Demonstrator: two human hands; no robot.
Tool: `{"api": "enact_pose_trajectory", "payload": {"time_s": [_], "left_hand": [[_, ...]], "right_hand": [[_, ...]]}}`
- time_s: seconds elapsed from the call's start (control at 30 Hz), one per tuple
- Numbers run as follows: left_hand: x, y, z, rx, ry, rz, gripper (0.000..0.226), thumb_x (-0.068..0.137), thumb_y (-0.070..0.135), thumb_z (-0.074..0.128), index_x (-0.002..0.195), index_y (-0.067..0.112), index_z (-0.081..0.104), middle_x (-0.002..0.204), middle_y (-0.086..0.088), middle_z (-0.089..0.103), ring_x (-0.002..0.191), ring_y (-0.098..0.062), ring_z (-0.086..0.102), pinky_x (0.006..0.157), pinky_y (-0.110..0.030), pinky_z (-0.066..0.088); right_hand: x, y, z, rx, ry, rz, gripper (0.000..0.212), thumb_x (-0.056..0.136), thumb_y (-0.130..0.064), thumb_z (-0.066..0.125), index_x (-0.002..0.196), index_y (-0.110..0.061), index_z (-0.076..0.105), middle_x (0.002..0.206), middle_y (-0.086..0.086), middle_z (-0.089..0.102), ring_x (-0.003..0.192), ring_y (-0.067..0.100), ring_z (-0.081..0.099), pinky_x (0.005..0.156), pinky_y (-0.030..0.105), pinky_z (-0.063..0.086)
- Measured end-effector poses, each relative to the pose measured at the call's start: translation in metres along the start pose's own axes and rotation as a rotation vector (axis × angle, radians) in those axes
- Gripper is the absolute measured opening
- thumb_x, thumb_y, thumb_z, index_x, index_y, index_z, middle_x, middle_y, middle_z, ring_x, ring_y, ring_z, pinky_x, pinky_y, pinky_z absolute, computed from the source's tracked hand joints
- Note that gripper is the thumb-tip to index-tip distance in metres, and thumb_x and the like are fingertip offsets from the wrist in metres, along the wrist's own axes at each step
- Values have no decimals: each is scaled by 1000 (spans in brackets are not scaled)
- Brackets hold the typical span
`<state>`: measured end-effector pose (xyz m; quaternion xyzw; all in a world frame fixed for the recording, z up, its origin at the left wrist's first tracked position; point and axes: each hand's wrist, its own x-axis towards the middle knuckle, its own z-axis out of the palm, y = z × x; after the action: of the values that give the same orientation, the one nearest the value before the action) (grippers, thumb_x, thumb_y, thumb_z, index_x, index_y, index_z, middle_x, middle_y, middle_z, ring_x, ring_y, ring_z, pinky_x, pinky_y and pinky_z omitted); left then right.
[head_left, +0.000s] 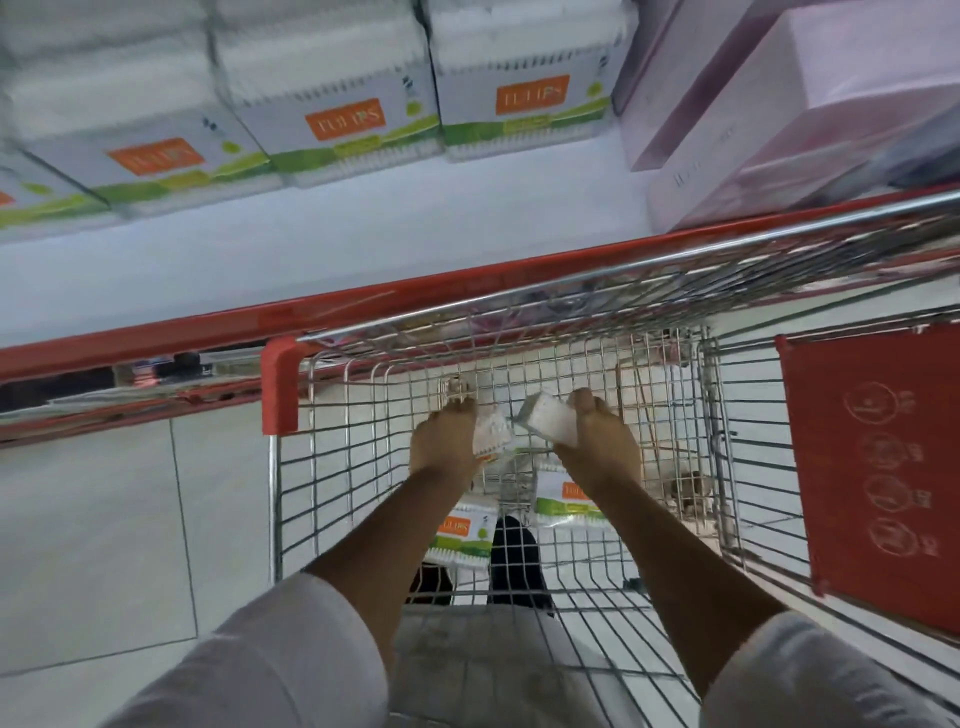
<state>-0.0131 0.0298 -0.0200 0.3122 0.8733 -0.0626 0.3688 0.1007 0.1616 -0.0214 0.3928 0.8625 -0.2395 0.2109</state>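
Left hand grips a white pack, right hand another pack, both inside the cart; two more boxes lie there.

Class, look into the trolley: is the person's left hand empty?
No, the left hand grips a white pack inside the wire trolley.
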Motion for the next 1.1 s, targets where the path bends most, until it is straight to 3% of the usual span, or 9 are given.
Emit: {"api": "enact_pose_trajectory", "payload": {"time_s": [0.13,0.27,0.47,0.63,0.73,0.83,0.93,1.1], "left_hand": [[-37,-7,-28,-78,82,31,49,79,24,75,122,18,52,110,-5,65,101,-25,64,75,-33,50],[-89,-21,-80,-112,217,94,52,78,13,72,125,23,51,112,-2,64,102,-24,63,76,-33,51],[-184,-67,-173,-200,544,175,48,73,16,77,117,27,60,111,3,66,102,-22,62,73,-31,51],[-215,-129,-221,-111,750,82,47,56,3,84,98,15,67,96,-5,65,85,-30,63,58,-35,52],[-213,-169,-239,-107,809,6,53,61,-3,80,110,13,66,109,-7,63,97,-33,62,67,-41,56],[-200,-197,-250,-108,799,-53,57,71,2,78,124,19,62,122,-5,60,108,-31,58,80,-41,53],[-180,-216,-255,-104,673,-103,56,78,11,75,130,23,57,127,-3,58,113,-28,56,85,-38,50],[-163,-227,-248,-144,556,-87,62,83,16,72,139,21,45,140,-5,49,124,-27,49,94,-41,50]], "right_hand": [[-32,-12,-21,-26,102,-60,30,82,-12,63,110,-12,53,97,8,69,82,27,68,62,29,54],[-70,-42,-74,-85,164,-140,37,78,-9,67,113,-16,55,101,5,69,87,25,66,74,32,52],[-130,-117,-164,-109,302,-324,47,69,-10,74,112,-20,59,101,2,68,89,28,65,66,26,43],[-141,-196,-200,-80,369,-539,49,66,-14,77,111,-21,57,102,0,65,92,26,62,68,31,48],[-132,-247,-200,-111,385,-647,56,69,-13,75,121,-21,54,112,2,64,100,26,61,78,30,49],[-117,-290,-195,-185,347,-688,58,78,-14,70,131,-20,48,121,4,61,110,26,57,86,30,46],[-99,-320,-186,-294,327,-682,51,82,-13,68,129,-17,48,120,5,62,108,26,58,85,33,48],[-83,-329,-178,-346,212,-645,58,83,-3,62,137,-15,44,135,7,54,121,27,53,95,35,48]]}}
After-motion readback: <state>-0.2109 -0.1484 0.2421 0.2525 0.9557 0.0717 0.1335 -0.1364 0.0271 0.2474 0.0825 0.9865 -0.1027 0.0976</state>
